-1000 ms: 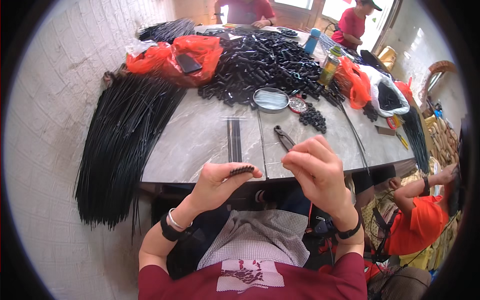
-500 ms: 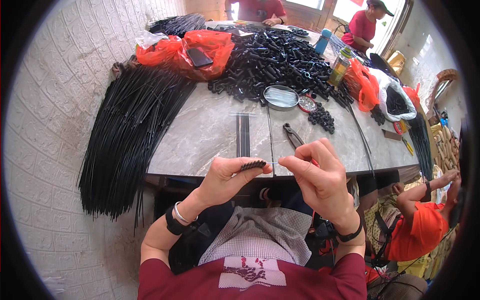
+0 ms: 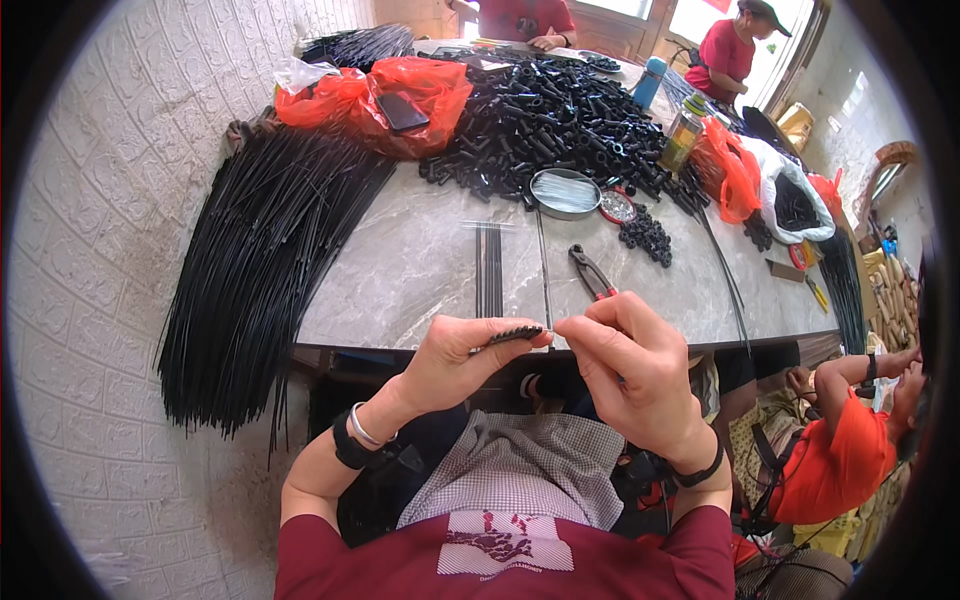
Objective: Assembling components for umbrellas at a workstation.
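Head view, just below centre: left hand [image 3: 465, 350] closed, thumb laid over curled fingers, pinching a black ribbed strip [image 3: 518, 335], short, dark, notched like a row of rod ends side by side. Just to the right: right hand [image 3: 635, 365] drawn into a narrow pinch, remaining fingers curled, with a thin pale strand [image 3: 551, 332] at the tips, running toward the strip; too small to tell of what stuff.

Beyond, on the grey marbled table [image 3: 400, 260]: straight black rods [image 3: 489, 270] laid parallel, crossed at the far end by slender pale pins. Right of these, dark-headed pincers [image 3: 590, 272], red handles partly covered by the right hand. Farther up, a round metal tin [image 3: 562, 213] of pale needles, touching or nearly touching a red-rimmed dish of silvery bits; beside it, small black rings [image 3: 645, 235] in a cluster.

Upper centre: heap of glossy black tubes [image 3: 560, 120], crowding the table's far part. Upper left: crinkled red plastic bag [image 3: 425, 90] under a dark phone [image 3: 402, 112]. Left: thick sheaf of wiry black strands [image 3: 260, 280], hanging over the edge. Upper right: blue bottle [image 3: 649, 82], white bag [image 3: 768, 195] of black pieces.
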Action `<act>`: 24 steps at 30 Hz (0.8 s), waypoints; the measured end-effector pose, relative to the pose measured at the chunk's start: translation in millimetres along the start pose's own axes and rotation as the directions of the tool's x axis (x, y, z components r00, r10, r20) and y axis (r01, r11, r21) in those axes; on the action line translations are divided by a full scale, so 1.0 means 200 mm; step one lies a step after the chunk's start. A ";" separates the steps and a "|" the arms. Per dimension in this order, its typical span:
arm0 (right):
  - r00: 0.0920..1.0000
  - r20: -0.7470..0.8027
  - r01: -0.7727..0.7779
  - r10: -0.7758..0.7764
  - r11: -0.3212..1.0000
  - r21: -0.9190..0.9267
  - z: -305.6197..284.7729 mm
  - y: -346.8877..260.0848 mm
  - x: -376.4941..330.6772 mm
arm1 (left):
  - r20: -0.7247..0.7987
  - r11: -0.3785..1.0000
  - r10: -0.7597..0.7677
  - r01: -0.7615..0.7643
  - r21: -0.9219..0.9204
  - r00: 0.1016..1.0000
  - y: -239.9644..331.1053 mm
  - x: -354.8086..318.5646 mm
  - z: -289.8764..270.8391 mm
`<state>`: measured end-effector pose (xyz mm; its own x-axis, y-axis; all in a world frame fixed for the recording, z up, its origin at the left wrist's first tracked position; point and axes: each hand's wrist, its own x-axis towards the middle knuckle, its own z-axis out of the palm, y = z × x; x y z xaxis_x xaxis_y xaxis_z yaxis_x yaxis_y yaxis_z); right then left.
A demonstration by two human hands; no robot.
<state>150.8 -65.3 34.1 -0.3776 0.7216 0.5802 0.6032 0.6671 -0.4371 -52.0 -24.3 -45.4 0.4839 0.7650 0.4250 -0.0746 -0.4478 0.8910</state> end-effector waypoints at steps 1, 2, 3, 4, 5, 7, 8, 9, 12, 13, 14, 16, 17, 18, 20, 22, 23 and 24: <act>1.000 -0.001 -0.001 0.001 1.000 -0.001 0.00 0.00 0.00 | 0.001 1.000 0.000 0.000 -0.001 1.000 0.00 0.00 0.00; 0.999 0.003 0.037 -0.037 0.999 -0.013 0.00 0.01 0.01 | 0.002 1.000 0.000 0.000 -0.012 1.000 0.00 0.00 -0.01; 0.997 0.008 0.076 -0.076 0.997 -0.025 -0.01 0.02 0.02 | 0.003 1.000 0.000 0.000 -0.022 1.000 0.00 0.00 -0.01; 0.997 0.008 0.077 -0.077 0.997 -0.024 -0.01 0.03 0.04 | 0.002 1.000 -0.001 0.001 -0.022 1.000 0.01 0.00 -0.01; 0.992 0.014 0.129 -0.128 0.989 -0.074 -0.02 0.04 0.05 | -0.010 0.999 -0.016 0.015 -0.038 1.000 0.01 0.00 0.00; 0.983 0.024 0.183 -0.181 0.975 -0.123 -0.02 0.04 0.06 | -0.023 0.998 -0.031 0.030 -0.055 0.999 0.01 -0.01 0.00; 0.991 0.008 0.131 -0.130 0.990 -0.052 -0.01 0.04 0.06 | -0.012 0.999 -0.010 0.009 -0.045 1.000 0.01 0.00 -0.01; 0.997 -0.005 0.078 -0.078 0.997 0.019 -0.01 0.03 0.06 | 0.000 0.999 0.011 -0.011 -0.035 1.000 0.00 0.00 -0.01; 0.999 0.034 0.007 -0.011 0.995 0.099 0.00 0.03 0.06 | 0.009 1.000 0.011 -0.011 -0.019 1.000 0.01 0.00 -0.01; 0.999 0.035 0.007 -0.011 0.995 0.100 -0.01 0.03 0.07 | 0.008 1.000 0.009 -0.009 -0.019 1.000 0.01 0.00 -0.02; 0.996 0.057 0.062 -0.066 0.996 0.058 -0.02 0.04 0.09 | 0.019 1.000 0.020 -0.020 -0.002 1.000 0.02 0.00 -0.02; 0.990 0.081 0.117 -0.118 0.993 0.018 -0.03 0.04 0.10 | 0.030 0.999 0.030 -0.031 0.015 0.999 0.02 0.00 -0.02; 0.988 0.075 0.135 -0.135 0.991 0.006 -0.03 0.04 0.10 | 0.028 1.000 0.024 -0.025 0.018 0.999 0.03 0.00 -0.01; 0.986 0.069 0.152 -0.152 0.988 -0.004 -0.03 0.04 0.11 | 0.026 1.000 0.018 -0.019 0.021 0.999 0.03 0.00 -0.01; 0.981 0.091 0.165 -0.169 0.985 0.050 -0.04 0.07 0.13 | 0.037 0.999 0.027 -0.028 0.026 0.999 0.02 0.00 -0.02; 0.976 0.113 0.177 -0.189 0.978 0.107 -0.04 0.09 0.15 | 0.045 0.999 0.034 -0.035 0.031 0.998 0.01 0.00 -0.02; 0.976 0.117 0.169 -0.184 0.977 0.128 -0.04 0.10 0.15 | 0.046 0.998 0.042 -0.045 0.051 0.998 0.01 0.00 -0.02; 0.976 0.122 0.160 -0.179 0.976 0.150 -0.03 0.10 0.15 | 0.047 0.996 0.051 -0.054 0.071 0.998 0.01 0.00 -0.02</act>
<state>156.6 -30.7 47.2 -0.5623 0.6078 0.5607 0.4229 0.7940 -0.4367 -55.7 -22.4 -42.7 0.5201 0.7187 0.4615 -0.0389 -0.5199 0.8533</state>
